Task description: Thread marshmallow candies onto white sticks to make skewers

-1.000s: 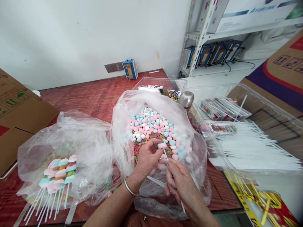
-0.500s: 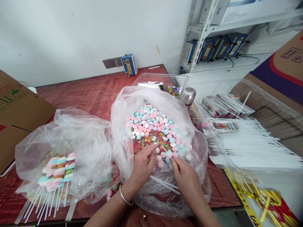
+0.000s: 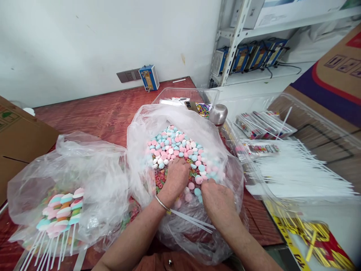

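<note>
My left hand (image 3: 178,175), with a bangle at the wrist, reaches into the sweets in a large clear plastic bag (image 3: 143,124). Its fingers are bunched downward between the ring-shaped gummies (image 3: 160,178) and the pink, blue and white marshmallows (image 3: 169,145); what they pinch is hidden. Closed at the bag's right side, my right hand (image 3: 218,197) holds a white stick, now mostly hidden, and a pink and blue marshmallow (image 3: 199,180) shows at its fingertips. Several loose white sticks (image 3: 194,220) lie on the bag's front, below both hands.
To the left, finished-looking candy skewers (image 3: 60,214) lie on another plastic bag (image 3: 96,165). A clear bin (image 3: 262,180) at right holds many white sticks (image 3: 299,169) and packets. Behind the sweets stand a metal cup (image 3: 218,114) and a clear tray (image 3: 169,92). Cardboard boxes flank the table.
My left hand has moved up and away from the right hand, deeper among the sweets, its fingers now pointing down. The right hand stays close by, still closed. The view has shifted slightly.
</note>
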`<state>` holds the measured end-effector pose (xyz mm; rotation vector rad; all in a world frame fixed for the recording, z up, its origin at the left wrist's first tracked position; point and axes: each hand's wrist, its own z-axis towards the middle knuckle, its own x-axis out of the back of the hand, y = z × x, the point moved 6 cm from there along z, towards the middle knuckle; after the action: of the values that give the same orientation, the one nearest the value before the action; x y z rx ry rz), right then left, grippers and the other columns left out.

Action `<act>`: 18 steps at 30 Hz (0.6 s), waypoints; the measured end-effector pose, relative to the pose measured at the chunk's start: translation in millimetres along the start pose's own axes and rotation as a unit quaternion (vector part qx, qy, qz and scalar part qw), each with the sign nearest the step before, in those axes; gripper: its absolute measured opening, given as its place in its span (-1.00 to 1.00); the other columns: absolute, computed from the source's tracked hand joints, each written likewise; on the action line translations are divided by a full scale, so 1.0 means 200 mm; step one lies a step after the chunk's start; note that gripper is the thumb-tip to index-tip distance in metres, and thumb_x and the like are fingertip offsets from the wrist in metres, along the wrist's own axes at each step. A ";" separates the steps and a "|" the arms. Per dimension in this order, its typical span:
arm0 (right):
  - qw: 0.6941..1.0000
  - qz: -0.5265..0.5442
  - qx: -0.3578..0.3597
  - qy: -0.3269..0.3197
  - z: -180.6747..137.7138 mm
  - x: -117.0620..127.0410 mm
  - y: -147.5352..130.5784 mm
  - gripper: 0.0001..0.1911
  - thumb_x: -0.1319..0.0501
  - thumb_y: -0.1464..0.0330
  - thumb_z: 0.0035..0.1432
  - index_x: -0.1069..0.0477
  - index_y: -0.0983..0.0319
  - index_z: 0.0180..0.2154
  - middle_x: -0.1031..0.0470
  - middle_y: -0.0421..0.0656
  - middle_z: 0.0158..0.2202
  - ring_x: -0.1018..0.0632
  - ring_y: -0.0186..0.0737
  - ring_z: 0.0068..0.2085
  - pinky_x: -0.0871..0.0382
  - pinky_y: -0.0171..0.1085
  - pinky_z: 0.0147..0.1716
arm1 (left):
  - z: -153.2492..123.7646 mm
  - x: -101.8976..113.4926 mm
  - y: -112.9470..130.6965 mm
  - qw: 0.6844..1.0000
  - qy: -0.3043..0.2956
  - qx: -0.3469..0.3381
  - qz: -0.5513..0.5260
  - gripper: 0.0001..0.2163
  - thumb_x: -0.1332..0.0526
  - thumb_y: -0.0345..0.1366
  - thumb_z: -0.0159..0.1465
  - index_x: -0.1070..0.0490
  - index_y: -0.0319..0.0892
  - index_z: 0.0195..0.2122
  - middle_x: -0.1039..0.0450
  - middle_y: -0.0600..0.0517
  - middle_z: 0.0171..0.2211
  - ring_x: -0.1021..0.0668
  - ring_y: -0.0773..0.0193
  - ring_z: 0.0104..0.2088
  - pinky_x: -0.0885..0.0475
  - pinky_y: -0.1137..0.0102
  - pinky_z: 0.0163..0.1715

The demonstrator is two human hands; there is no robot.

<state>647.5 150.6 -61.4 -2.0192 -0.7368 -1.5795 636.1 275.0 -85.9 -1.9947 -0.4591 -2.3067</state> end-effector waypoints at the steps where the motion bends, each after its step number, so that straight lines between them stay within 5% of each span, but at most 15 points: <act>1: 1.000 0.004 0.002 -0.001 0.01 0.00 0.00 -0.76 -0.06 0.57 0.29 -0.49 0.30 -0.26 -0.56 0.01 -0.26 -0.63 -0.14 -0.28 -0.32 -0.31 -0.38 | 0.01 0.00 0.00 1.000 0.000 -0.001 0.009 -0.85 -0.15 -0.37 0.32 -0.48 -0.16 -0.37 -0.47 -0.06 -0.27 -0.41 0.07 -0.19 -0.29 0.20 -0.20; 10: 1.000 0.012 -0.022 0.003 -0.01 -0.07 0.06 -0.73 0.00 0.50 0.35 -0.48 0.24 -0.20 -0.57 -0.04 -0.27 -0.64 -0.08 -0.30 -0.35 -0.27 -0.42 | -0.02 -0.01 -0.04 0.999 0.002 0.028 -0.015 -0.83 -0.11 -0.40 0.32 -0.47 -0.13 -0.36 -0.48 -0.02 -0.29 -0.43 0.10 -0.19 -0.26 0.23 -0.19; 18: 1.000 0.020 -0.001 -0.004 0.03 0.02 -0.01 -0.77 -0.07 0.53 0.30 -0.50 0.32 -0.22 -0.58 0.05 -0.25 -0.64 -0.13 -0.24 -0.38 -0.32 -0.32 | -0.03 0.01 -0.03 0.998 0.004 0.039 -0.041 -0.82 -0.12 -0.40 0.31 -0.52 -0.14 -0.35 -0.50 -0.04 -0.28 -0.46 0.12 -0.16 -0.29 0.26 -0.17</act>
<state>650.3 156.1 -59.2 -2.0304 -0.6942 -1.5518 628.2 280.2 -86.8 -1.9652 -0.6310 -2.3053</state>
